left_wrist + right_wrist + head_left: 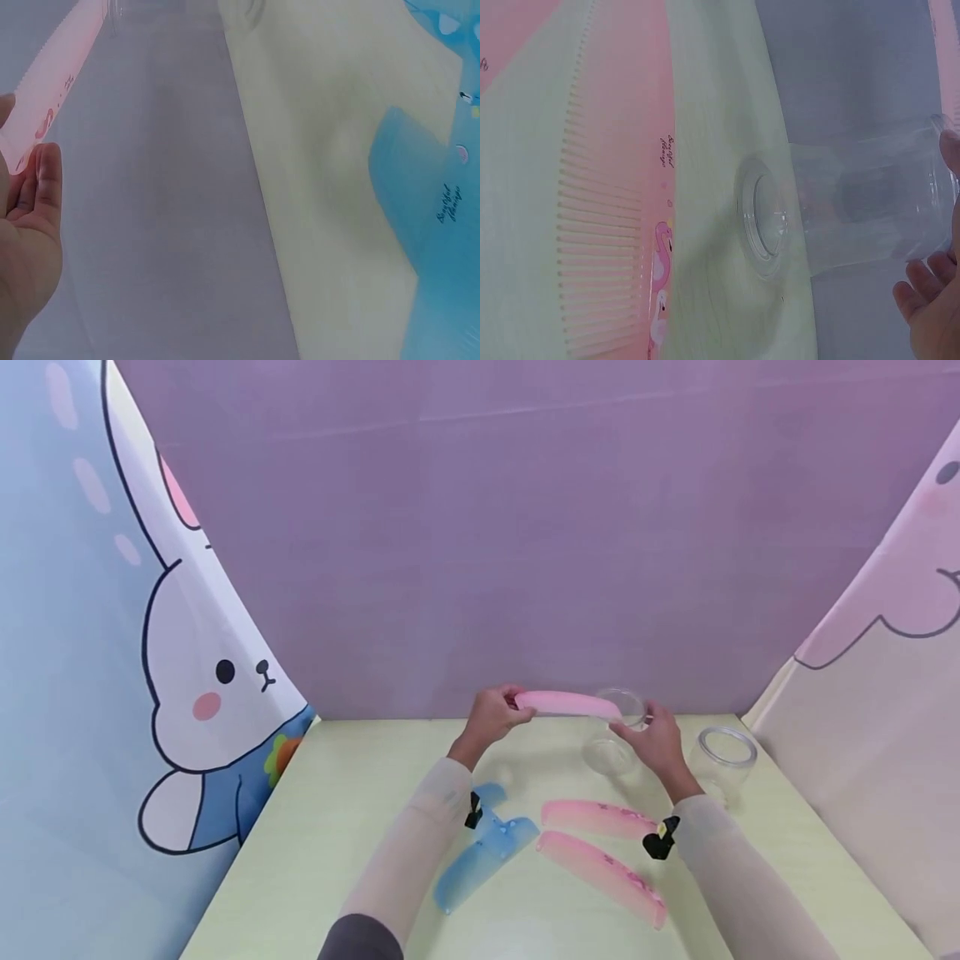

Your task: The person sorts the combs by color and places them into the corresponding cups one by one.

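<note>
My left hand [495, 720] pinches one end of a pink comb [566, 703], held roughly level above the table. The comb's other end is at the rim of a clear jar [609, 756]. My right hand [657, 745] grips that jar near its top, thumb toward the comb. In the left wrist view, the left hand [34, 240] holds the pink comb [56, 75] between thumb and fingers. The right wrist view shows the right hand [934, 300] around the rim end of the clear jar [870, 199]. Whether the comb's tip is inside the jar I cannot tell.
Two pink combs [600, 870] lie on the table [337, 827] below the right hand. Blue combs [487, 860] lie crossed near the left forearm. Another clear jar [723, 764] with a silver rim stands at the right. A purple cloth wall [480, 543] rises behind the table.
</note>
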A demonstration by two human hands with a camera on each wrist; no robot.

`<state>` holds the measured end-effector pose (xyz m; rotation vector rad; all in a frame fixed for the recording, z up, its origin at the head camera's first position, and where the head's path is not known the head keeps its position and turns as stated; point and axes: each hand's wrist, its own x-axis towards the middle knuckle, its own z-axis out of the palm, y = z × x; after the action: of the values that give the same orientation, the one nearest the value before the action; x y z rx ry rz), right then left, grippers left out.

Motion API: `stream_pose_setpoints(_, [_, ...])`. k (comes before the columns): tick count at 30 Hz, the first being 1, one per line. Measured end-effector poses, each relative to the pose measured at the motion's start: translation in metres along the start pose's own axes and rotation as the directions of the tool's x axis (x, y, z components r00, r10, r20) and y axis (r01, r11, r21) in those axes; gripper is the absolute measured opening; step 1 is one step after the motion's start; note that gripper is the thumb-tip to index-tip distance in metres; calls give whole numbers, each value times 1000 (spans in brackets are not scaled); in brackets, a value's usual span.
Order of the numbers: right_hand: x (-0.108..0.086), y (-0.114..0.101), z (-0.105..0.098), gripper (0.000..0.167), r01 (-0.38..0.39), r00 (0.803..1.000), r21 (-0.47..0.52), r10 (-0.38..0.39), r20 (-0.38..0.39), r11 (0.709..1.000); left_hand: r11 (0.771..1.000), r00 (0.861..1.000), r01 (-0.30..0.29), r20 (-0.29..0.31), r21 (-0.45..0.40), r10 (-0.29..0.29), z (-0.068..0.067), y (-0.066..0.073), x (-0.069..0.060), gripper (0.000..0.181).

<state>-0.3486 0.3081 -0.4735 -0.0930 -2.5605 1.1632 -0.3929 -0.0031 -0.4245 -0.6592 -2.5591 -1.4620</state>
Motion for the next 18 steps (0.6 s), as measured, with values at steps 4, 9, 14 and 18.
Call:
stream_pose_setpoints(4, [0, -1, 0, 72, 0, 1000, -2, 0, 2, 1000, 1000, 1000, 10, -5, 8, -10, 5, 5, 3, 44])
stream_pose_setpoints(9, [1, 0, 1, 71, -5, 1000, 2, 5, -6, 1000, 999, 999, 40, 3, -3, -40, 9, 14, 7, 45])
stream_pose_setpoints(14, [1, 0, 2, 73, -16, 1000, 8, 16, -2, 1000, 999, 999, 32, 4, 28, -32, 15, 24, 10, 49])
stream_pose_setpoints(18, [1, -2, 3, 71, -11, 1000, -1, 11, -10, 1000, 999, 1000, 13, -6, 38, -13, 23, 32, 14, 52])
